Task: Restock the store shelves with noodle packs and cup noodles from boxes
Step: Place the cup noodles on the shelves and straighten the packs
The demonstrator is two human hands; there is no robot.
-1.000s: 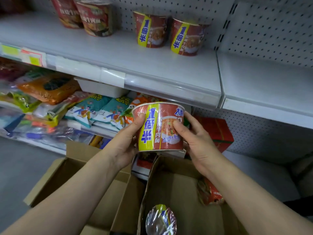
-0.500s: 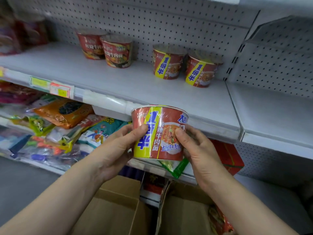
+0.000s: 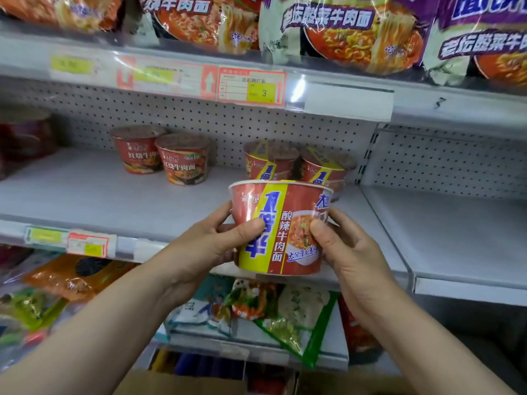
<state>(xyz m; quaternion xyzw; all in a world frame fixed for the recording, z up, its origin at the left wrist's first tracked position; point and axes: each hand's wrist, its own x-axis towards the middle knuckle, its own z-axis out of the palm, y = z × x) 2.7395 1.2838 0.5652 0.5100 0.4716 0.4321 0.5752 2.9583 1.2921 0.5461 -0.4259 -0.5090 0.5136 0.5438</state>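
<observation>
A red cup of noodles with a yellow stripe [image 3: 281,226] is held upright in front of the middle shelf [image 3: 114,201]. My left hand [image 3: 211,240] grips its left side, thumb across the stripe. My right hand [image 3: 348,249] grips its right side. Just behind it, two matching striped cups [image 3: 271,161] [image 3: 325,166] stand at the back of the shelf. Two other red cups [image 3: 137,149] [image 3: 182,159] stand further left.
Noodle packs [image 3: 356,32] fill the top shelf above price tags [image 3: 251,86]. Bagged goods [image 3: 285,312] lie on the lower shelf. A cardboard box edge [image 3: 182,383] shows at the bottom. A separate white shelf section [image 3: 456,238] lies to the right.
Both hands have lifted the striped cup from over the cardboard boxes up to the level of the middle shelf. The view has tilted upward, bringing the top shelf into sight.
</observation>
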